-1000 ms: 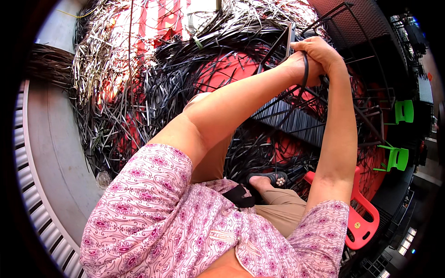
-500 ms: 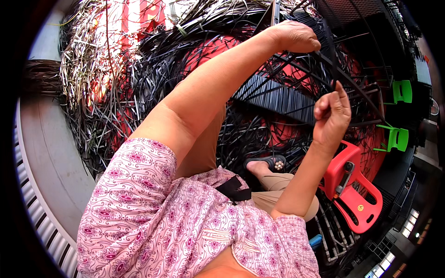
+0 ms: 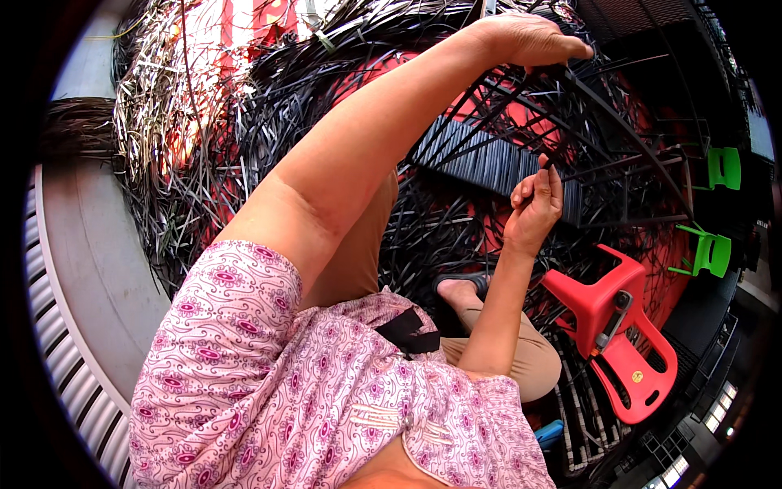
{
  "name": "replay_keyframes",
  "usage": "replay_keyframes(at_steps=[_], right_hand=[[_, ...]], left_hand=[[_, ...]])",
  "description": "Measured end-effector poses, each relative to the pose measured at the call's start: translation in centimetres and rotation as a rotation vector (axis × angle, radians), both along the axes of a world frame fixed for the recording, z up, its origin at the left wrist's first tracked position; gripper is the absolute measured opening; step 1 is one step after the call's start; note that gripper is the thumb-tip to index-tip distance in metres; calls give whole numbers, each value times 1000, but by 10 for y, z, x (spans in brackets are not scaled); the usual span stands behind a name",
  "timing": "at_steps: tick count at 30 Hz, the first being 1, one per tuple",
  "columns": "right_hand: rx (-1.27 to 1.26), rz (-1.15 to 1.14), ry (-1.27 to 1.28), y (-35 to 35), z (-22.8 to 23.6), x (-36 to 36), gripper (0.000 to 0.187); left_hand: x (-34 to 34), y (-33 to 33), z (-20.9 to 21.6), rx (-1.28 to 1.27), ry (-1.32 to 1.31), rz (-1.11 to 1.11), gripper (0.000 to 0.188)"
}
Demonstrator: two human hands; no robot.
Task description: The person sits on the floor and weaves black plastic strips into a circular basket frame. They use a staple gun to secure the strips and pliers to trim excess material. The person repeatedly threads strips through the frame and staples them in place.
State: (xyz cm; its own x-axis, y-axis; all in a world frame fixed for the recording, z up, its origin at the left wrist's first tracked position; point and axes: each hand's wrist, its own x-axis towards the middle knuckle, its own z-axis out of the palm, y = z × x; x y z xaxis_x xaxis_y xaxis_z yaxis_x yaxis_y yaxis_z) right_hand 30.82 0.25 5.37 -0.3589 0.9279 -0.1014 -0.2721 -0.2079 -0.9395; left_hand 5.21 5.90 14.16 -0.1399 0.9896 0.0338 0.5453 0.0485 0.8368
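My left hand (image 3: 538,41) reaches across to the top of a black metal frame (image 3: 623,118). Its fingers are closed and point right by the frame's upper corner; what they grip is hidden under the hand. Lower down, my right hand (image 3: 533,208) is raised with thumb and forefinger pinched on a thin black strip (image 3: 545,163), of which only a short dark piece shows. Between the two hands lies a panel of black woven strips (image 3: 481,159), with loose strips crossing over it.
Heaps of loose black strips (image 3: 269,138) cover the red floor on the left and ahead. A red plastic chair (image 3: 639,379) at the right bears a dark hand tool (image 3: 615,318). Two small green chairs (image 3: 713,254) stand farther right. A blue object (image 3: 550,433) lies near my knee.
My right hand has moved left and slightly down, away from the frame's side. My left hand has shifted up and right along the frame's top. The long strip between them no longer shows clearly.
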Motion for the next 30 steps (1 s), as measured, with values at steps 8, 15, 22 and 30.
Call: replay_keyframes(at_steps=[8,15,22,30], right_hand=[[-28,91,-16,18,-24,-16,21],[-20,104,-22,17,-28,-24,21],[-34,109,-6,17,-31,-31,22],[-20,108,-41,21,-33,-34,21]], left_hand=[[-8,-7,0,135,110,-227,32],[-10,0,-12,234,291,-191,31],[-6,3,-12,209,386,-148,30],[0,-9,-4,227,459,-47,28]])
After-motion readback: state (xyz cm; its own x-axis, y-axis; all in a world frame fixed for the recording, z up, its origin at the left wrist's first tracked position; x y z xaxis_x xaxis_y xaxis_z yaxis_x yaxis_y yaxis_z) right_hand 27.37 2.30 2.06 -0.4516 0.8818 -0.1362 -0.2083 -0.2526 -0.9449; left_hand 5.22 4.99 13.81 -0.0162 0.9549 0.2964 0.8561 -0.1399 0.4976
